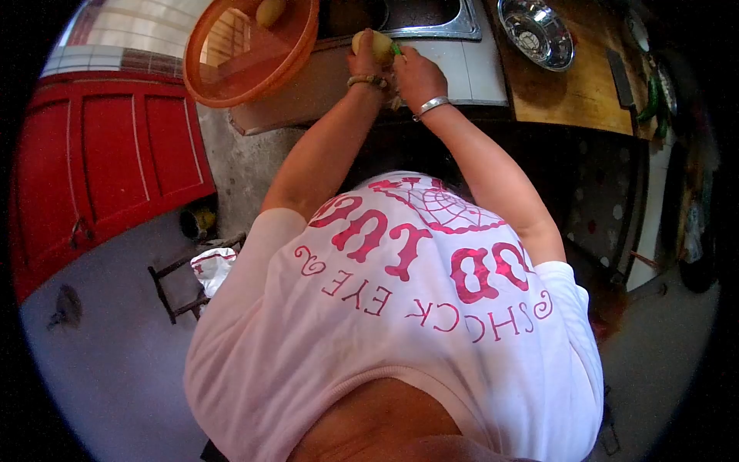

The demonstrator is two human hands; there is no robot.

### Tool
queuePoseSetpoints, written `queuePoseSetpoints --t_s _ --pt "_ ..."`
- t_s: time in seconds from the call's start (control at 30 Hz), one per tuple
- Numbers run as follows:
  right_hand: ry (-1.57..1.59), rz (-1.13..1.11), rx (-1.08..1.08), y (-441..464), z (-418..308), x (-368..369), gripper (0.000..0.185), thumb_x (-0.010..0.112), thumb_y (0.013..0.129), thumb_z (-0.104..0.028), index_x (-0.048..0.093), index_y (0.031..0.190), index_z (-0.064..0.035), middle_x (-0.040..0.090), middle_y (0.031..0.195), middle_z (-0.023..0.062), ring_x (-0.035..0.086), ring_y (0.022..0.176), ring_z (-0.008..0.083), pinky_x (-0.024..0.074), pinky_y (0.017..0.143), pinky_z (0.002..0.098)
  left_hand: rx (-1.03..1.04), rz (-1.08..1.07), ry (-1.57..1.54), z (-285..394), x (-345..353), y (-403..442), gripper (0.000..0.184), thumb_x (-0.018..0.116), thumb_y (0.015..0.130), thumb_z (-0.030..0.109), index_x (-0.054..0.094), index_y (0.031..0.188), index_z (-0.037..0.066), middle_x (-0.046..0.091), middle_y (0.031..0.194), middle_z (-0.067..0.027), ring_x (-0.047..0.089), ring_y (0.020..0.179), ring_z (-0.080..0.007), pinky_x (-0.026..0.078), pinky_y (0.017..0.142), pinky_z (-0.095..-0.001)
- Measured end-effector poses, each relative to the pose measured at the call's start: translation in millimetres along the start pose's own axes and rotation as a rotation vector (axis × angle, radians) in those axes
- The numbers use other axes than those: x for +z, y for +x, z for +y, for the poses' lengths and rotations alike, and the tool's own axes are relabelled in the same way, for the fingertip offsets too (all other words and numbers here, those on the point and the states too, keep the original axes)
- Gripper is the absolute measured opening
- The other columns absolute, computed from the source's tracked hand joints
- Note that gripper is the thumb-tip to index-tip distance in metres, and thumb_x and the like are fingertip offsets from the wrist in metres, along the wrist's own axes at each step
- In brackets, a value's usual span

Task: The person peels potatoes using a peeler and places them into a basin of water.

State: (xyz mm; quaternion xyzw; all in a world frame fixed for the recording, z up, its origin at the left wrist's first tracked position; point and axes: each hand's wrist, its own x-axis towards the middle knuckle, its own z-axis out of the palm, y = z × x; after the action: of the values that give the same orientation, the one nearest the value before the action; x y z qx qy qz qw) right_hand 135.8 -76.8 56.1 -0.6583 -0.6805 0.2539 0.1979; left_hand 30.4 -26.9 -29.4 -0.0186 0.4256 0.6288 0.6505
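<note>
My left hand (pixel 366 63) is closed around a yellowish potato (pixel 380 46) at the front edge of the sink counter. Close beside it, my right hand (pixel 420 78) grips a small green peeler (pixel 396 49) against the potato's right side. Most of the peeler is hidden by the fingers. Some thin scraps, perhaps peel, show below the hands. To the left, an orange plastic basin (pixel 254 98) holds another potato (pixel 270 12).
A metal sink (pixel 471 23) lies beyond my hands, with white tiles (pixel 446 71) in front. On the right, a wooden board (pixel 554 96) bears a steel bowl (pixel 536 35) and a dark knife (pixel 620 79), with green vegetables (pixel 653 98) beside it. Red doors (pixel 108 165) stand at left.
</note>
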Motion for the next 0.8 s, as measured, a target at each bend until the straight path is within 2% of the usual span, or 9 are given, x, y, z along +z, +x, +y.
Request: queuePoseSetpoints --t_s 0.07,0.1,0.17,0.27,0.33,0.4,0.47,0.7,0.8 --pt "-0.009 -0.063 -0.053 -7.5 -6.6 -2.3 0.03 0.041 0.088 -0.029 0.058 0.101 -0.0077 0.062 0.09 0.02 0.059 0.082 0.0396 0.0473 0.073 0.0474 0.105 0.442 0.506 8.7 20.2 -20.1 0.064 0.065 0.076 0.04 0.041 0.122 0.002 0.051 0.113 -0.0174 0.055 0.094 -0.0297 0.049 0.074 -0.0416" --pt "-0.015 -0.126 -0.104 -11.4 -9.2 -4.8 0.031 0.041 0.089 -0.03 0.058 0.104 -0.0091 0.062 0.089 0.0194 0.058 0.082 0.0397 0.0464 0.073 0.046 0.106 0.441 0.506 4.0 9.6 -3.6 0.064 0.065 0.076 0.04 0.041 0.122 0.002 0.051 0.113 -0.0174 0.055 0.094 -0.0297 0.049 0.074 -0.0416" --pt "0.019 -0.1 -0.109 -20.0 -10.6 -7.7 0.031 0.041 0.089 -0.03 0.058 0.104 -0.0092 0.062 0.09 0.0205 0.058 0.082 0.0403 0.0463 0.073 0.0462 0.081 0.118 0.177 3.3 -14.4 23.9 0.068 0.061 0.078 0.045 0.039 0.124 0.001 0.051 0.116 -0.019 0.055 0.094 -0.0315 0.049 0.074 -0.0425" --pt "0.011 -0.075 -0.044 -19.0 1.8 3.3 0.032 0.043 0.088 -0.028 0.058 0.107 -0.0077 0.062 0.09 0.0215 0.059 0.081 0.0384 0.0466 0.072 0.0434 -0.108 -0.024 -0.01 10.4 -28.1 25.3 0.064 0.058 0.079 0.049 0.043 0.12 0.002 0.053 0.109 -0.0179 0.055 0.093 -0.0327 0.05 0.073 -0.0424" --pt "0.353 0.066 0.098 -8.1 20.7 17.1 0.034 0.046 0.087 -0.027 0.058 0.11 -0.0056 0.063 0.089 0.0203 0.061 0.08 0.0341 0.0464 0.071 0.0401 -0.096 -0.041 -0.041 17.1 -19.7 11.9 0.062 0.056 0.08 0.049 0.043 0.119 0.003 0.052 0.109 -0.0172 0.054 0.095 -0.0325 0.049 0.074 -0.0426" --pt "0.379 -0.01 0.164 -3.3 20.6 17.2 0.036 0.048 0.086 -0.027 0.058 0.112 -0.0039 0.064 0.088 0.019 0.061 0.08 0.0307 0.046 0.071 0.0373 -0.085 -0.056 -0.068 22.5 -12.3 0.2 0.059 0.055 0.081 0.049 0.043 0.118 0.005 0.052 0.108 -0.0164 0.054 0.096 -0.0324 0.049 0.076 -0.0429" --pt "0.536 0.061 0.101 -4.4 15.6 20.8 0.034 0.043 0.086 -0.03 0.059 0.097 -0.0019 0.059 0.093 0.0256 0.055 0.089 0.0417 0.0435 0.079 0.0475 -0.045 -0.039 -0.101 23.5 -7.4 -7.0 0.055 0.055 0.081 0.049 0.043 0.116 0.008 0.049 0.108 -0.0152 0.052 0.097 -0.0313 0.05 0.077 -0.044" --pt "0.246 0.104 0.053 -2.5 -2.2 17.2 0.031 0.043 0.086 -0.027 0.056 0.104 -0.005 0.06 0.095 0.0234 0.056 0.091 0.0408 0.0446 0.08 0.0478 -0.105 -0.102 -0.123 17.4 -6.0 -0.6 0.058 0.057 0.079 0.05 0.043 0.116 0.007 0.049 0.109 -0.0149 0.052 0.097 -0.0303 0.049 0.077 -0.0443" --pt "0.14 -0.017 0.143 -3.3 -12.5 12.9 0.031 0.043 0.087 -0.026 0.055 0.107 -0.0059 0.06 0.096 0.0229 0.057 0.09 0.0402 0.0453 0.079 0.0485 -0.079 -0.064 -0.013 16.7 3.7 -16.3 0.059 0.056 0.078 0.052 0.046 0.114 0.006 0.052 0.106 -0.015 0.054 0.093 -0.0312 0.048 0.078 -0.0439"
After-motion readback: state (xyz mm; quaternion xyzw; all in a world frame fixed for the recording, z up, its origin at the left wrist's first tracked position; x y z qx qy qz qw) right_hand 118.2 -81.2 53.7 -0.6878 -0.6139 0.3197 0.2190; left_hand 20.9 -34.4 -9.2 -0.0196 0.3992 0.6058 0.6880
